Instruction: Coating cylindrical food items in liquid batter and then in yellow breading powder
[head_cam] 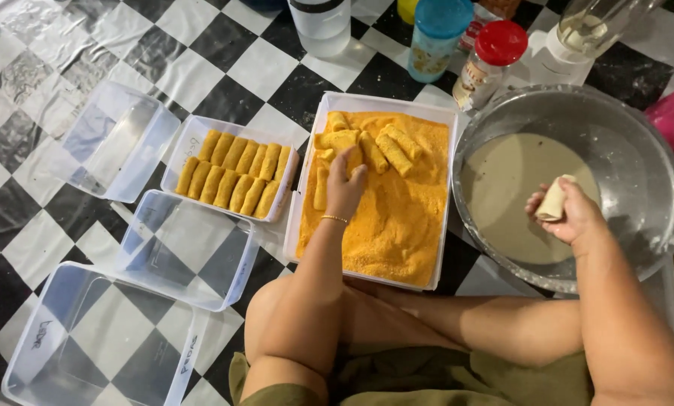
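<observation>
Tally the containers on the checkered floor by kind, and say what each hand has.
Clear plastic boxes, empty: 3
Clear plastic box of breaded rolls: 1
White rectangular tray of orange breadcrumbs: 1
Round metal bowl of pale batter: 1
Total: 6
Left hand rests on a crumbed roll in the tray; right hand holds a pale uncoated roll over the bowl.
</observation>
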